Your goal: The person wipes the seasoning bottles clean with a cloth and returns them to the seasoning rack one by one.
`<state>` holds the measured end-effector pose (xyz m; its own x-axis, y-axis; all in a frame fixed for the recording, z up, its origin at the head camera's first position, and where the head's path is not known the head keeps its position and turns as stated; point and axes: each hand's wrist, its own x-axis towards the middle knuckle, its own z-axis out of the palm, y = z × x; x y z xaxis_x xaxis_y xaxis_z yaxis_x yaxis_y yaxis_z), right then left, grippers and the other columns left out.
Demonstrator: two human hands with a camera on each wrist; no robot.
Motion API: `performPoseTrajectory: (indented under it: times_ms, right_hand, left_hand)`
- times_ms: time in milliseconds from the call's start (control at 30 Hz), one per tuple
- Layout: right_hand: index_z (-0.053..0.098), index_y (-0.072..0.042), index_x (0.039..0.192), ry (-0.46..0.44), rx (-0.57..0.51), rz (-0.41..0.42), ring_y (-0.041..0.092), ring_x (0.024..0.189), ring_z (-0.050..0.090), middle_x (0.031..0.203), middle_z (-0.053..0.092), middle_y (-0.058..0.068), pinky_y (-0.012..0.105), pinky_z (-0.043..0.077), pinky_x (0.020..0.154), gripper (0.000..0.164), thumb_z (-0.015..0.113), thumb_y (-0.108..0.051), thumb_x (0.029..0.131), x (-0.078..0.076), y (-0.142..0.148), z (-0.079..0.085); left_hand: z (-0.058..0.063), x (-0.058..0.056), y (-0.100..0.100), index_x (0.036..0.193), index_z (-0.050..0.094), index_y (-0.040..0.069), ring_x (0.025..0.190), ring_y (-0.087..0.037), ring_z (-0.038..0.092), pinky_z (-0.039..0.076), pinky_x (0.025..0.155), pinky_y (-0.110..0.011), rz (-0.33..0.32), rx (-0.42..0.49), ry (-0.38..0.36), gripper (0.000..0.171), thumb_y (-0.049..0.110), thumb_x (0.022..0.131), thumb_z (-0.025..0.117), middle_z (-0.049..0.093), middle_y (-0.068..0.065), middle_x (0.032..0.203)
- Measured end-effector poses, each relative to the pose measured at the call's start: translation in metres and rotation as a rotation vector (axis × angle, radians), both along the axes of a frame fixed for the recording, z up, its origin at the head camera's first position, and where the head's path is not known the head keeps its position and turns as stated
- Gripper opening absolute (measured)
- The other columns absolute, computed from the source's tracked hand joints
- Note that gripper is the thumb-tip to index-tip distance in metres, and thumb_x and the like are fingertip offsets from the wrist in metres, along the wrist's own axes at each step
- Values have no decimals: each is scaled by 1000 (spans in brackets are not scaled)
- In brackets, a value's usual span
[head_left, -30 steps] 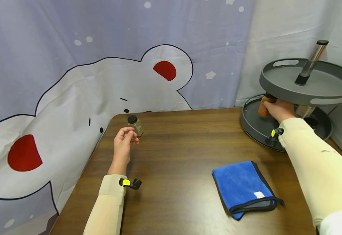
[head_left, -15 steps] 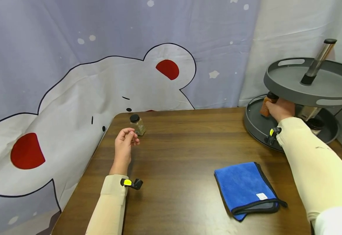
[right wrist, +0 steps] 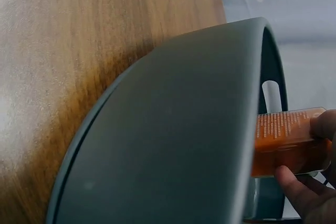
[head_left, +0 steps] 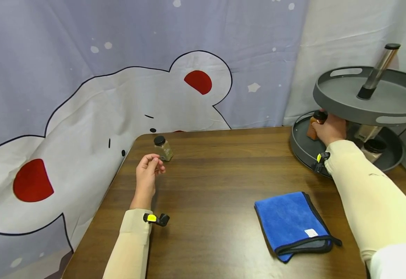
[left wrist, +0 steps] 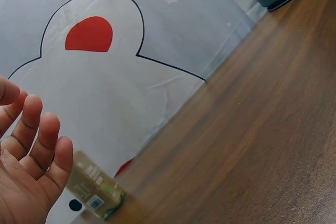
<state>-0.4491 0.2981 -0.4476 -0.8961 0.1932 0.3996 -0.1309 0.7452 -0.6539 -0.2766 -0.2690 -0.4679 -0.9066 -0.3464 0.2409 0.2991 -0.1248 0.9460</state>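
My right hand grips an orange spice jar with a black lid, at the left side of the lower tier of a grey two-tier round tray. In the right wrist view, thumb and fingers hold the orange jar from either side, and the tier's wall hides its lower end. My left hand hovers over the table's left part with loosely curled fingers and nothing in them. Just beyond its fingertips stands a greenish-brown spice jar with a black lid, also partly hidden behind the fingers in the left wrist view.
The upper tier overhangs my right hand, with a metallic post rising from it. Another black-lidded jar stands on the lower tier near my forearm. A folded blue cloth lies at the table's front right. A printed curtain hangs behind.
My right hand and the orange jar have shifted slightly left relative to the tray. More of the other jar on the lower tier shows now. The left hand stays in place; the view has shifted slightly.
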Motion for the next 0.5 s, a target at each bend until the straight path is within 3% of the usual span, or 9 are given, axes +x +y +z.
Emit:
performPoseTrajectory:
  times_ms: [167,333,500]
  right_hand:
    - [44,5,139,-74,1,21,56,126,42,137,45,35,61,33,107,57,58,-12,86,4,2,5]
    - [33,3,147,-185,43,79,55,120,39,138,39,36,62,34,100,72,58,-20,83,10,1,15]
    - [25,3,153,-188,101,143,56,124,32,143,33,37,63,33,97,78,57,-19,85,22,-6,22]
  left_hand:
    - [-3,-2,1,104,56,-7,63,-12,61,54,61,-25,-5,2,-10,12,4,105,50,62,-2,77]
    - [-3,-4,3,106,54,-10,62,-12,61,53,59,-24,-3,15,1,14,3,104,51,62,-1,76]
    - [0,-6,6,110,53,-11,65,-11,60,53,60,-23,15,-16,-13,15,3,104,51,61,-1,78]
